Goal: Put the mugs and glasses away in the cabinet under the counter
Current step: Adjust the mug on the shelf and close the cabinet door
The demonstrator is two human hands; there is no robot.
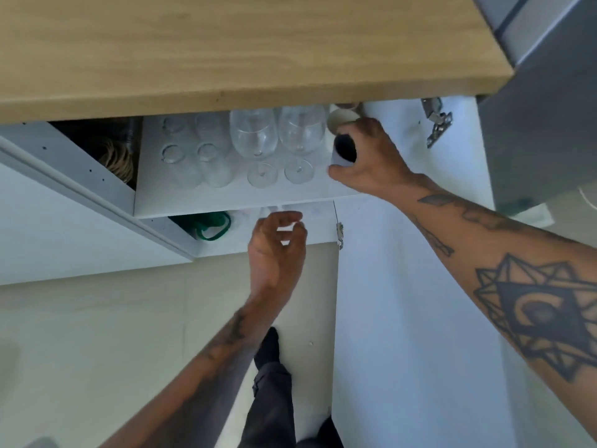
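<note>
I look down past the wooden counter point(226, 53) into the open cabinet. On its white upper shelf point(239, 197) stand several tumblers point(181, 163) and two wine glasses point(253, 134). My right hand point(368, 160) grips a mug with a dark inside point(345, 151) at the shelf's right end. A cream mug point(339, 119) stands just behind it. My left hand point(277, 250) hovers below the shelf's front edge, fingers curled and apart, holding nothing.
The white cabinet door point(413, 318) stands open on the right, with metal hinges point(436, 121). A green cord point(213, 226) lies on the lower shelf. A wicker item point(118, 160) sits in the left compartment. My leg and foot point(268, 367) stand on the pale floor.
</note>
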